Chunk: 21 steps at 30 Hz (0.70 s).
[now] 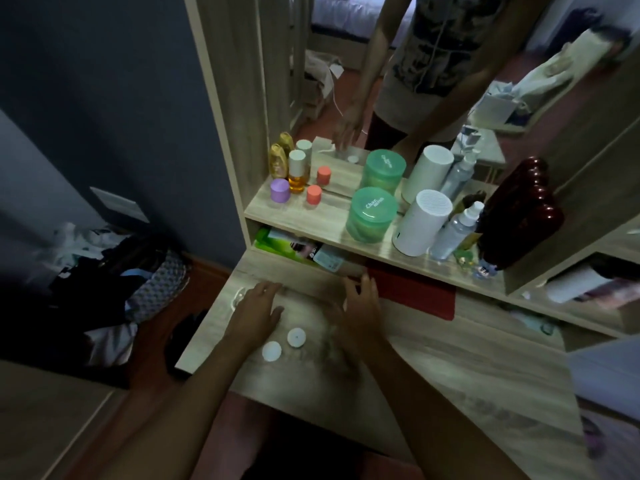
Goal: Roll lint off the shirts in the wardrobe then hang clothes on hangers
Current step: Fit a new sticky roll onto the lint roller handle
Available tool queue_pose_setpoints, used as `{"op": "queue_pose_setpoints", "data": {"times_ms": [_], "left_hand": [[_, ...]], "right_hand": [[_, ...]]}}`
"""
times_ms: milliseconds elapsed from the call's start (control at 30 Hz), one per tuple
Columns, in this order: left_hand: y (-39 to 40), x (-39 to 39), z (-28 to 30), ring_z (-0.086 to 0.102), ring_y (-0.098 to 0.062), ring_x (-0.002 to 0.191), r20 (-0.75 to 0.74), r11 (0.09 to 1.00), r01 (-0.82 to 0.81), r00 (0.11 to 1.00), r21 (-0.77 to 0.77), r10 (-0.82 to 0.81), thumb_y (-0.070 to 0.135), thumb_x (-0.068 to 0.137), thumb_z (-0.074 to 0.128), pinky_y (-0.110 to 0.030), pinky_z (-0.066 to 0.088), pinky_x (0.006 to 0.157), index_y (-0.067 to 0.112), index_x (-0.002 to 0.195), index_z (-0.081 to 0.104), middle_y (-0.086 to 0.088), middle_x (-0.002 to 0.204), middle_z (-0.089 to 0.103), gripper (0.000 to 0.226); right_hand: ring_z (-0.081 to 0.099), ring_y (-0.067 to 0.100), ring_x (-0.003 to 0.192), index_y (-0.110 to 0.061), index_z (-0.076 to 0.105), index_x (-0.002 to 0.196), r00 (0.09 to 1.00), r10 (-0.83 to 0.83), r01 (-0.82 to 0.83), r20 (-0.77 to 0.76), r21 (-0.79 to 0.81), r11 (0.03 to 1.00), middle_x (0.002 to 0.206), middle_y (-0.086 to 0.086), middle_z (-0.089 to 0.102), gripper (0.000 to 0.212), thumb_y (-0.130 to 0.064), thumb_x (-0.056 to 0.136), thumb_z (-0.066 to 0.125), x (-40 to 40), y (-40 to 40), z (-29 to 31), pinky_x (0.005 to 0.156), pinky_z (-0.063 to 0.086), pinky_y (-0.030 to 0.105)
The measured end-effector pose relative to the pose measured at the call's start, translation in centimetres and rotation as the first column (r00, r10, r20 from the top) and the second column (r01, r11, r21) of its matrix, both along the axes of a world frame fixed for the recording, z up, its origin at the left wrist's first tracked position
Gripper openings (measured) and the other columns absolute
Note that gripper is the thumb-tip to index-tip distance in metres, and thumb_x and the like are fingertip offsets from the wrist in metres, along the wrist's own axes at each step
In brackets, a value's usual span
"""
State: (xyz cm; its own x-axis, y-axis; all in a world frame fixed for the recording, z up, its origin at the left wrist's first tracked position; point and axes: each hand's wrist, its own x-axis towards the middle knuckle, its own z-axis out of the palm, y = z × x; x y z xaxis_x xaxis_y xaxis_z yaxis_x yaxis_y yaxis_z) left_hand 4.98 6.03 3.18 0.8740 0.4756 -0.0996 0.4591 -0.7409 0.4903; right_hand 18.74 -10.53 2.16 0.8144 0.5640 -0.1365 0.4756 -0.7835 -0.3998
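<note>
Both forearms reached in from the bottom edge, nearest to me, over the pale wooden desk (433,358). On the far left, a heap of dark and patterned clothes (114,271) lay on the floor against the blue wall, well apart from the desk. My left hand (256,315) lay palm down with its fingers spread, holding nothing, its fingertips at a small clear object (239,294) that was too blurred to identify. Just beside that hand sat two white round discs (284,342), close together on the desktop. My right hand (360,308) was smeared by motion; it seemed spread wide and empty, though I could not tell for certain. It hovered near a red flat item (415,292) tucked under the shelf (304,220). On that shelf stood a purple jar (280,190), an amber bottle (297,171), two coral caps (313,195), a green tub (370,214), a white cylinder (422,223), a spray bottle (457,230) and a dark red bottle (519,230) against the mirror (433,64). I saw no lint roller or hangers.
</note>
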Motion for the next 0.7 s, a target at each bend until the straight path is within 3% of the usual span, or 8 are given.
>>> {"op": "queue_pose_setpoints", "data": {"times_ms": [67,133,200,300,467,533,600,700], "left_hand": [[-0.1,-1.0,-0.7,0.045,-0.026,0.126,-0.01,0.999,-0.016,1.0,-0.045,0.015,0.02,0.093,0.057,-0.035,0.039,0.101,0.011,0.138,0.044,-0.011,0.137,0.047,0.048],[-0.3,-1.9,-1.4,0.047,-0.027,0.123,-0.038,0.997,-0.008,0.999,-0.081,0.005,0.015,0.091,0.058,-0.036,0.043,0.097,0.01,0.135,0.048,-0.013,0.131,0.05,0.045],[-0.6,-2.5,-2.3,0.05,-0.028,0.118,-0.085,0.996,0.019,0.996,-0.093,-0.027,0.011,0.089,0.058,-0.036,0.045,0.093,0.008,0.131,0.052,-0.013,0.125,0.052,0.042],[-1.1,-2.9,-3.2,0.058,-0.026,0.105,-0.145,0.996,0.03,0.989,-0.086,-0.043,0.015,0.088,0.06,-0.039,0.05,0.084,0.011,0.125,0.056,-0.01,0.123,0.05,0.038],[-2.6,-3.2,-3.9,0.062,-0.026,0.082,-0.143,0.998,0.035,0.989,0.056,-0.027,0.024,0.087,0.063,-0.034,0.049,0.059,0.011,0.118,0.057,-0.009,0.118,0.044,0.034],[-3.0,-3.2,-4.1,0.063,-0.026,0.086,-0.125,0.993,0.062,0.991,0.103,-0.049,0.026,0.089,0.06,-0.032,0.047,0.063,0.01,0.118,0.058,-0.009,0.12,0.049,0.033],[-3.4,-3.7,-4.6,0.062,-0.025,0.098,-0.148,0.988,0.114,0.984,0.104,-0.098,0.028,0.091,0.058,-0.035,0.049,0.077,0.011,0.121,0.058,-0.009,0.127,0.051,0.035],[-3.7,-4.3,-5.3,0.059,-0.023,0.108,-0.197,0.983,0.156,0.971,0.095,-0.135,0.03,0.09,0.058,-0.035,0.05,0.087,0.013,0.123,0.057,-0.005,0.142,0.044,0.037]], "right_hand": [[0.027,0.04,0.14,-0.014,0.04,0.144,0.999,-0.004,0.003,-0.04,-0.015,1.0,0.157,0.021,0.02,0.057,-0.014,0.09,0.056,0.3,-0.2,-0.5,0.108,0.034,0.043],[0.046,0.038,0.125,-0.012,0.046,0.138,0.997,-0.04,0.042,-0.058,0.022,0.999,0.152,0.018,0.028,0.051,-0.007,0.089,0.053,0.1,-0.4,-0.8,0.096,0.045,0.041],[0.053,0.033,0.113,-0.013,0.051,0.129,0.994,-0.076,0.082,-0.075,0.089,0.993,0.143,0.012,0.037,0.041,-0.006,0.089,0.049,-0.3,-0.6,-1.4,0.084,0.048,0.038],[0.051,0.025,0.11,-0.022,0.048,0.126,0.984,-0.135,0.152,-0.12,0.154,0.976,0.13,0.0,0.041,0.035,-0.013,0.093,0.048,-0.6,-1.0,-1.3,0.08,0.04,0.028],[0.041,0.016,0.086,-0.006,0.056,0.11,0.974,-0.137,0.18,-0.182,0.249,0.952,0.122,0.013,0.042,0.029,0.006,0.083,0.055,-0.5,-2.1,-0.4,0.072,0.034,0.024],[0.04,0.016,0.089,-0.007,0.056,0.109,0.967,-0.13,0.183,-0.217,0.247,0.952,0.122,0.013,0.042,0.029,0.003,0.082,0.057,-0.3,-2.6,-0.2,0.073,0.034,0.025],[0.043,0.018,0.09,-0.007,0.057,0.108,0.964,-0.108,0.168,-0.241,0.241,0.956,0.118,0.013,0.044,0.029,0.001,0.08,0.06,-0.2,-2.8,-0.2,0.072,0.034,0.027],[0.045,0.02,0.092,-0.005,0.059,0.107,0.969,-0.054,0.125,-0.239,0.293,0.948,0.109,0.007,0.043,0.036,-0.012,0.072,0.065,-0.5,-2.8,0.4,0.071,0.033,0.026]]}}
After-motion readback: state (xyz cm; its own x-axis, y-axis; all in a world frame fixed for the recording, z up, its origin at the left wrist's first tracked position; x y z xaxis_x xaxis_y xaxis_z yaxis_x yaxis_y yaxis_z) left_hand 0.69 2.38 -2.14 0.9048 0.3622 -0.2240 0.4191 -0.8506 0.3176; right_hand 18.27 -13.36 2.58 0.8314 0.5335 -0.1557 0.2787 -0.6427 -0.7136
